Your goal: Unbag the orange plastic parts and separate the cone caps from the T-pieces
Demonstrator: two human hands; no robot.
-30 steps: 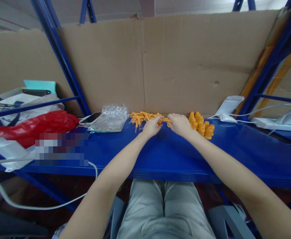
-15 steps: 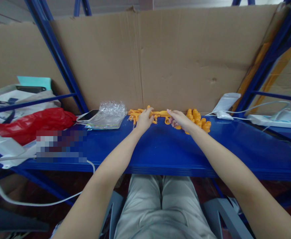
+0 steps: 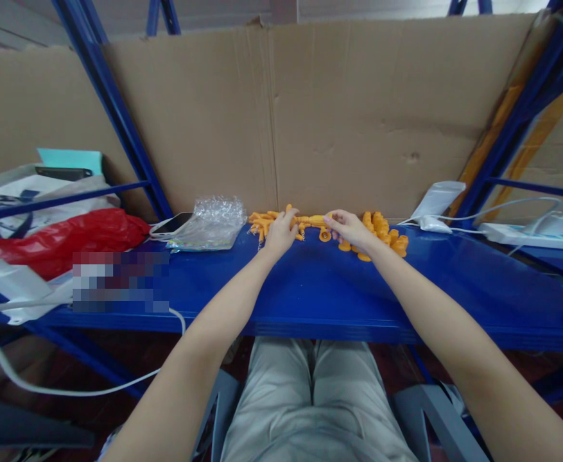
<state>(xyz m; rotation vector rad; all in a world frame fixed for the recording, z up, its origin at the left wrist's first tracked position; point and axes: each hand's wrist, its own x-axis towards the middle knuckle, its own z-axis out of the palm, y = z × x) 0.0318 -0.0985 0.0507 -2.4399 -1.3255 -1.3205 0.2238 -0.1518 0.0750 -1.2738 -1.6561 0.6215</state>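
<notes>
Small orange plastic pieces lie along the back of the blue shelf. My left hand (image 3: pixel 282 233) is closed at the right side of a heap of branching orange pieces (image 3: pixel 260 224), some with little metal chains; an orange tip shows above its fingers. My right hand (image 3: pixel 349 227) pinches the right end of a long orange piece (image 3: pixel 316 220) that stretches between the two hands. A round orange part (image 3: pixel 325 233) lies just below it. Beside my right hand, on its far side, sits a cluster of rounded orange pieces (image 3: pixel 381 230). My fingers partly hide what they hold.
On the blue shelf (image 3: pixel 305 289), a clear plastic bag (image 3: pixel 211 224) and a phone (image 3: pixel 174 222) lie left of the heap. A red bag (image 3: pixel 69 239) is farther left. White cables and a power strip (image 3: pixel 534 235) are at right. Cardboard (image 3: pixel 358 115) stands behind.
My right hand's fingers have shifted slightly at the end of the long orange piece. My left hand stays almost where it was.
</notes>
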